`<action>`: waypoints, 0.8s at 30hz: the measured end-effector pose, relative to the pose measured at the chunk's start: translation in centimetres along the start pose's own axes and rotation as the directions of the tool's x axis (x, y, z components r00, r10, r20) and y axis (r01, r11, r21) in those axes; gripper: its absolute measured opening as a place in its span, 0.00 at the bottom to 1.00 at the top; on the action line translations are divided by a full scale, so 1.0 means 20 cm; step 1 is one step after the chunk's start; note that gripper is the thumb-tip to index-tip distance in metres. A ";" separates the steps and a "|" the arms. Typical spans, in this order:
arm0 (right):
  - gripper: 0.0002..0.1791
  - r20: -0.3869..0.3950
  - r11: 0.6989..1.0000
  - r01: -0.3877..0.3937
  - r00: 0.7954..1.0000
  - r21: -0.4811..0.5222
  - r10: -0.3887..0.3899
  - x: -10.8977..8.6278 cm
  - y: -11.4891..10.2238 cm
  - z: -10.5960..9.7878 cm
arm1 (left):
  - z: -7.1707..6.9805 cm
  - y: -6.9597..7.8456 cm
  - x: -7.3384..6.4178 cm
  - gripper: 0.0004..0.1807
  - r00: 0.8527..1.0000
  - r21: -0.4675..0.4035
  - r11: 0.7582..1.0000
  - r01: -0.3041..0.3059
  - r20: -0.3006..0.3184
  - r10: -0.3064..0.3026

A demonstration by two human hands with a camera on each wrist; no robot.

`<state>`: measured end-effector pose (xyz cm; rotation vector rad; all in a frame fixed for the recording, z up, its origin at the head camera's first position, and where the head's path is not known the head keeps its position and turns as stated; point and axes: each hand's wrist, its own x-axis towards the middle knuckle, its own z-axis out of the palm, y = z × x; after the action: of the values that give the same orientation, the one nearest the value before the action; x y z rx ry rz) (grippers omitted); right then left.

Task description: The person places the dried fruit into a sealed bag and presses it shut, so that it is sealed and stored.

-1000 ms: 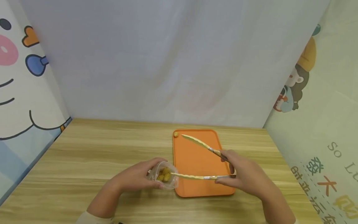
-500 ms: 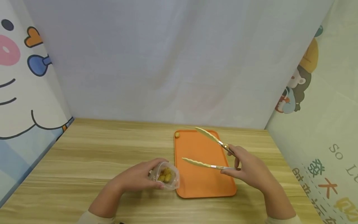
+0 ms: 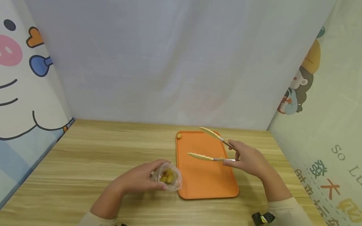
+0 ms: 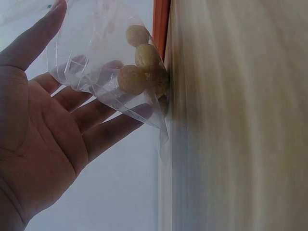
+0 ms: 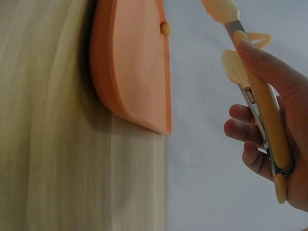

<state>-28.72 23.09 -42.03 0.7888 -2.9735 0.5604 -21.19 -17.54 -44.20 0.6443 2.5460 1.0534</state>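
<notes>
Presumably to prop its mouth wide, the left hand holds the bag at eight o'clock of the tray; the right hand grips spread tongs; a ball sits at eleven.

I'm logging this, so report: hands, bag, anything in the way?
Left hand holding clear bag, round pieces inside. Right hand holding tongs, arms apart, over orange tray. One piece on tray. No obstruction seen.

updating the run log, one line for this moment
left hand: holds clear bag of round pieces; right hand: holds spread tongs over orange tray; far-left tray corner: lone piece
</notes>
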 end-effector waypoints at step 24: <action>0.51 0.148 0.999 0.021 0.989 -0.034 -0.016 0.28 0.02 0.02 | 0.01 0.00 0.01 0.43 1.000 -0.021 1.000 -0.020 0.019 0.020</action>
<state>-33.69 20.66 -41.88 0.8912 -3.0964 0.4666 -21.26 -17.41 -44.33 0.6722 2.5143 1.0740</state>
